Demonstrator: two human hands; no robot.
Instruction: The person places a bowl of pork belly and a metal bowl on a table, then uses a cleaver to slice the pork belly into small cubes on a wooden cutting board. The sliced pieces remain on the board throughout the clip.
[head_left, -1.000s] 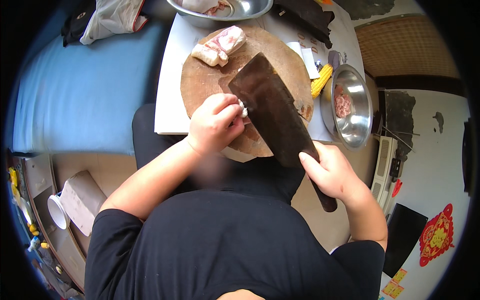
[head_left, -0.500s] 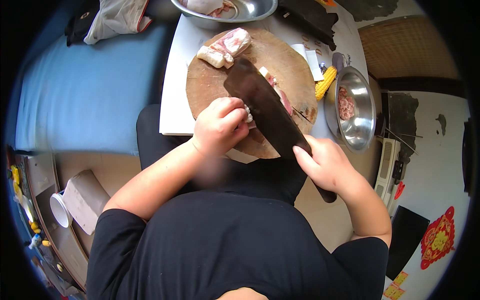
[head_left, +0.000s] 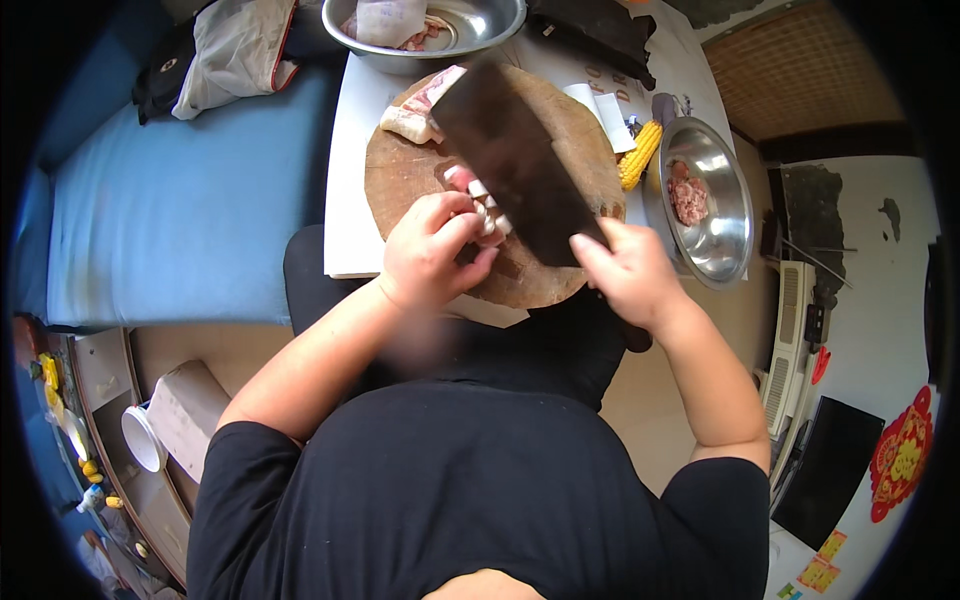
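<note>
Cleaver (head_left: 515, 165), its dark blade blurring, is slanting over a round wooden chopping block (head_left: 585, 140), hiding part of the block's middle and one side of a pale, pink-streaked meat slab (head_left: 418, 112) at the far left. The right hand (head_left: 632, 268) is gripping the cleaver's near end, mostly hiding the handle. The left hand (head_left: 435, 250) is curling its fingers against small cut pieces of meat (head_left: 487, 212) just left of the blade; some pieces are lying out of sight, and whether the fingers are pinching or only resting cannot be told. The block's near rim is reaching past the near edge of the white table (head_left: 348, 215). Bare wood is showing left and right of the work. A corn cob (head_left: 640, 155) and a steel bowl (head_left: 728, 205) holding minced meat (head_left: 688, 196) are crowding the right side; a far steel bowl (head_left: 420, 58) is running out of view.
</note>
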